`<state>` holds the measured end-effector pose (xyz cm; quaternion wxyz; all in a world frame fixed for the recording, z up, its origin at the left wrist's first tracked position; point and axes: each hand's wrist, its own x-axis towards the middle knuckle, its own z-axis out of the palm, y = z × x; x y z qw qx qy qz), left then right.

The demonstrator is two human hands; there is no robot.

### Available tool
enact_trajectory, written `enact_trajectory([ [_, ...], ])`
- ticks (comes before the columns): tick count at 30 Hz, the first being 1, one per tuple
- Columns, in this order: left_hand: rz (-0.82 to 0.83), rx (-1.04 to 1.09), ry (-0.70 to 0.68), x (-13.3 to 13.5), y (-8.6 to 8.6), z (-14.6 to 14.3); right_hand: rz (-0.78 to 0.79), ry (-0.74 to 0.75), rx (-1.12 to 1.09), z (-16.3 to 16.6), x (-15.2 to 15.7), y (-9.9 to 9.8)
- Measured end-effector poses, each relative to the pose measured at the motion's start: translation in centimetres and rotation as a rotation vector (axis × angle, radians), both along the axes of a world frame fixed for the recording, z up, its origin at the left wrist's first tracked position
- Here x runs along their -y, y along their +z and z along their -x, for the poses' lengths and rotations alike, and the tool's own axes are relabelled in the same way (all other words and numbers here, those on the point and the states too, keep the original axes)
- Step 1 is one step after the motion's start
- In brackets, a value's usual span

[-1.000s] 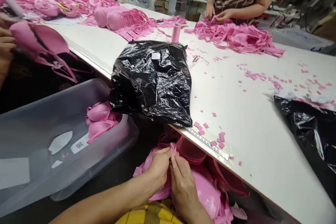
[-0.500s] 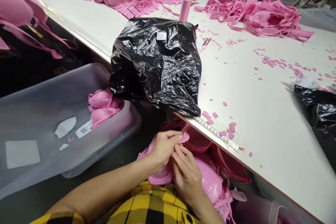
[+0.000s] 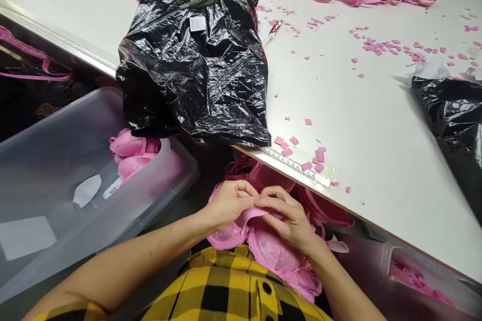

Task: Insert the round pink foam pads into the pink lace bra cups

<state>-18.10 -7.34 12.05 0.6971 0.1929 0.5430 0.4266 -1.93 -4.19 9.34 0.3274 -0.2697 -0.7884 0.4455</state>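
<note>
A pink lace bra (image 3: 273,248) lies on my lap below the table edge, its cups facing up. My left hand (image 3: 232,204) is closed in a pinch at a pink strap (image 3: 256,213) above the cups. Meeting it at the fingertips, my right hand (image 3: 289,214) pinches the same strap from the other side. The fingers cover the exact spot they grip. More pink bra cups (image 3: 267,176) sit behind my hands, partly under the tabletop.
A black plastic bag (image 3: 199,70) overhangs the table edge (image 3: 278,160). Pink scraps (image 3: 320,154) lie scattered on the white tabletop (image 3: 339,110). At left stands a clear bin (image 3: 165,200) with pink bras (image 3: 130,148); another bin (image 3: 384,261) sits lower right.
The view has tilted down and shifted right. My right hand has risen level with my left, and the strap between them now runs across the bra. The bra's cups show more fully.
</note>
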Motion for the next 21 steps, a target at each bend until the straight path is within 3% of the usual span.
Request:
enact_trajectory([
  [9, -0.072, -0.169, -0.013, -0.4, -0.1, 0.4, 0.084, -0.054, -0.073, 0.7, -0.6, 0.4],
  [16, -0.39, -0.398, -0.171, 0.9, 1.1, 1.4, 0.048, -0.218, -0.049, 1.3, -0.2, 1.1],
  [21, -0.557, -0.66, -0.057, 2.5, 0.2, 1.2, 0.019, -0.285, -0.071, 1.2, 0.6, 0.9],
])
